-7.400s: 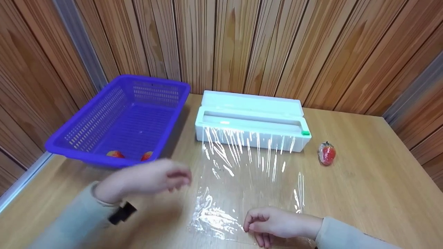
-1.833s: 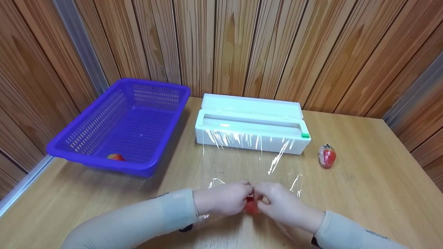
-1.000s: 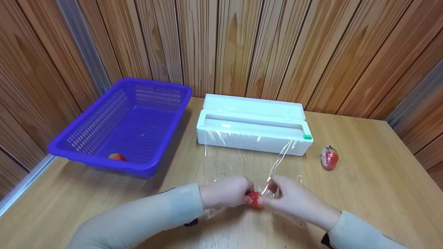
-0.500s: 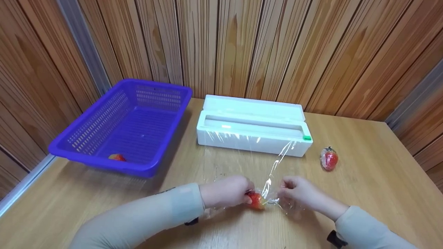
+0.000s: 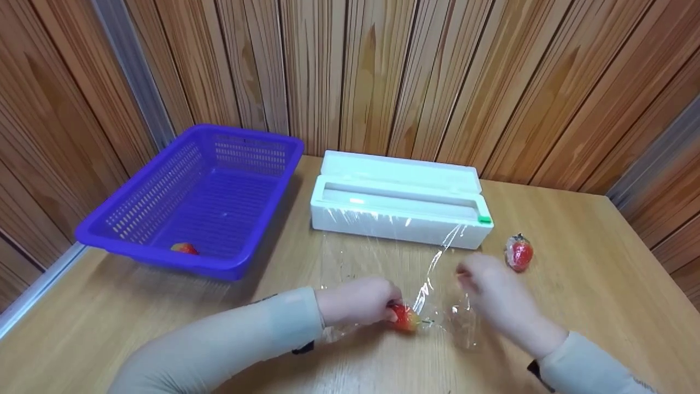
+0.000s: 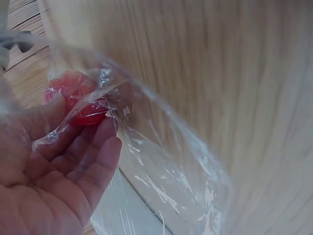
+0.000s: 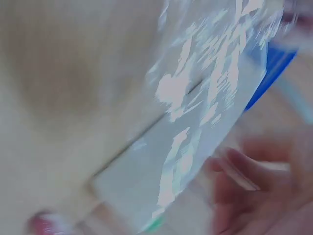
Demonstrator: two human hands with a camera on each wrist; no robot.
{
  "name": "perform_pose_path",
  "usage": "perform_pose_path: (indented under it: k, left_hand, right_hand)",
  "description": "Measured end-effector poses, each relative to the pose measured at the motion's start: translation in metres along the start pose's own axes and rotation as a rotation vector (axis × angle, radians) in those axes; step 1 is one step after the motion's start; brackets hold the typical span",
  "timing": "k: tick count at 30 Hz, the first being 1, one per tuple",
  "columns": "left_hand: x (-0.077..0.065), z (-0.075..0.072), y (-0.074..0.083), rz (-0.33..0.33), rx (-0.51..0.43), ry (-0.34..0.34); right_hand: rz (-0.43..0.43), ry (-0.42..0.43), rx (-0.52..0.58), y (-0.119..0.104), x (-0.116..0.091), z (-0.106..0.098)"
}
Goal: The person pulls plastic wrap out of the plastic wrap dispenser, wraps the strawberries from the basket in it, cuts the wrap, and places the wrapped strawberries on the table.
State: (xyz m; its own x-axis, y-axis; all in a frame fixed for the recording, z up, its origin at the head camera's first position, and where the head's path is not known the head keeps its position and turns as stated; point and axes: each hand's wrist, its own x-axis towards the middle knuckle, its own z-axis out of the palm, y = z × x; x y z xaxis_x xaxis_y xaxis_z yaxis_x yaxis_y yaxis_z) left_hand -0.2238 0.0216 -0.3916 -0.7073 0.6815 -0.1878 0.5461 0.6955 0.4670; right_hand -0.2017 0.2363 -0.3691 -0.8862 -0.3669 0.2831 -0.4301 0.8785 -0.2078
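Note:
A strawberry lies on its side at the table's near middle, with clear plastic wrap over it in the left wrist view. My left hand pinches it through the film between thumb and fingers. The plastic wrap runs from the white cling film box down to the strawberry, bunched in a bright crease along its right side. My right hand is beside a loose flap of the film, blurred, fingers loosely bent with nothing visible between them.
A purple basket stands at the left with one strawberry inside. Right of the box sits a wrapped strawberry. The box has its lid raised and a green cutter. Wood panelling rises behind the table.
One strawberry has gone from the basket to under my left hand. My right hand pulled film out rightward from the strawberry, let it go, and has moved up and right.

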Motion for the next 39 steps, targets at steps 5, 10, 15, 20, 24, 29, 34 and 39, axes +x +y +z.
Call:
perform_pose_path:
  k: [5,10,15,20,24,29,34,39]
  left_hand:
    - [0.001,-0.001,0.001,-0.022,-0.003,-0.005]
    - [0.002,0.001,0.001,-0.019,0.04,0.002]
    - [0.004,-0.001,0.0,-0.044,0.049,0.006]
    - [0.006,-0.002,-0.003,-0.033,0.058,-0.005]
    - [0.006,-0.004,-0.005,-0.031,0.056,-0.02]
    - [0.005,-0.005,-0.007,-0.043,0.064,-0.015]
    - [-0.004,-0.01,-0.01,-0.134,0.007,-0.03]
    - [-0.023,-0.022,-0.017,-0.275,-0.009,-0.117]
  right_hand:
    - [-0.456,0.06,-0.082,-0.042,-0.021,0.016]
    - [-0.505,-0.074,-0.202,-0.058,-0.033,0.031]
    - [-0.463,-0.05,-0.27,-0.058,-0.028,0.039]
    - [-0.447,0.019,-0.287,-0.058,-0.018,0.045]
    - [-0.449,0.063,-0.32,-0.058,-0.014,0.05]
    - [-0.44,0.023,-0.313,-0.057,-0.009,0.052]
    - [-0.354,-0.14,-0.233,-0.054,-0.002,0.05]
    - [-0.284,-0.199,-0.18,-0.05,0.002,0.048]
